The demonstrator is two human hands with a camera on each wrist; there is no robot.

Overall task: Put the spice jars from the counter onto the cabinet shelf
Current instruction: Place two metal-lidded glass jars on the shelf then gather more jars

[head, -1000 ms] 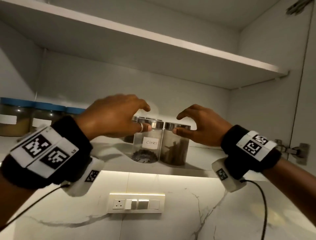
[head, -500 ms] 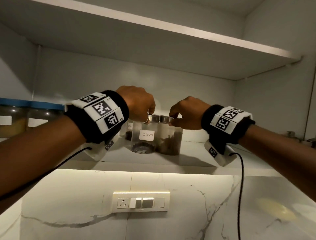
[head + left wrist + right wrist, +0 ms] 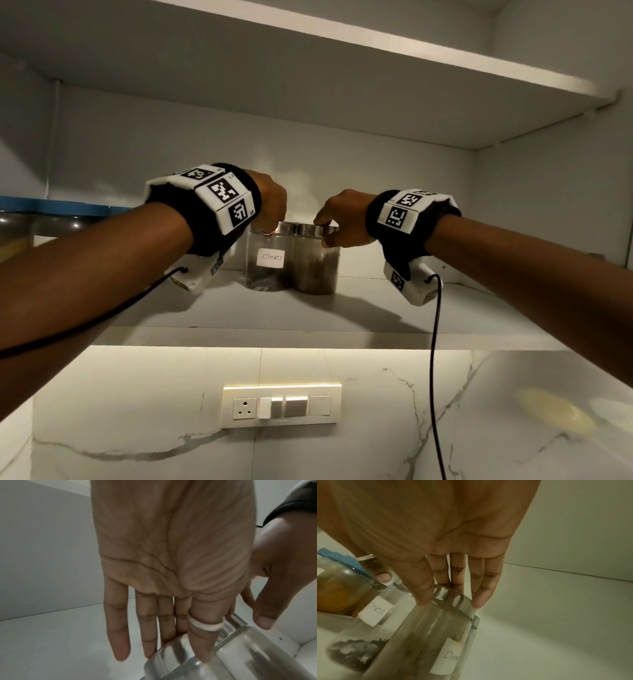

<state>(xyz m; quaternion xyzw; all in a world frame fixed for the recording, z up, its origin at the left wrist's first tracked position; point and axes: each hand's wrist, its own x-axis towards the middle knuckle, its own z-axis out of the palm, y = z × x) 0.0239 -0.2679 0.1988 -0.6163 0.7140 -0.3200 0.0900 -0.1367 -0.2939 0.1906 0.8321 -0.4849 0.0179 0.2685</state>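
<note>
Two glass spice jars with steel lids stand side by side on the lower cabinet shelf [image 3: 394, 308]. The left one is the cloves jar [image 3: 265, 274], with dark cloves at its bottom. The right one is the cinnamon jar [image 3: 317, 270]. My left hand [image 3: 270, 229] reaches from above and pinches the lid of the cloves jar [image 3: 171, 657] between the ringed thumb and the fingers. My right hand [image 3: 326, 236] grips the lid of the cinnamon jar [image 3: 426, 635] the same way, with its thumb in front and its fingers behind. Beside it the cloves jar [image 3: 368, 623] shows its label.
Large blue-lidded jars [image 3: 24, 229] stand at the shelf's far left, also seen as blue-lidded jars [image 3: 339, 585]. An upper shelf [image 3: 342, 58] hangs overhead. The cabinet's right wall [image 3: 555, 205] closes that side. A switch panel [image 3: 282, 406] sits on the marble wall below.
A second ago both hands hovered open over the jars. They came down and took hold of the lids, and both arms have reached farther into the cabinet.
</note>
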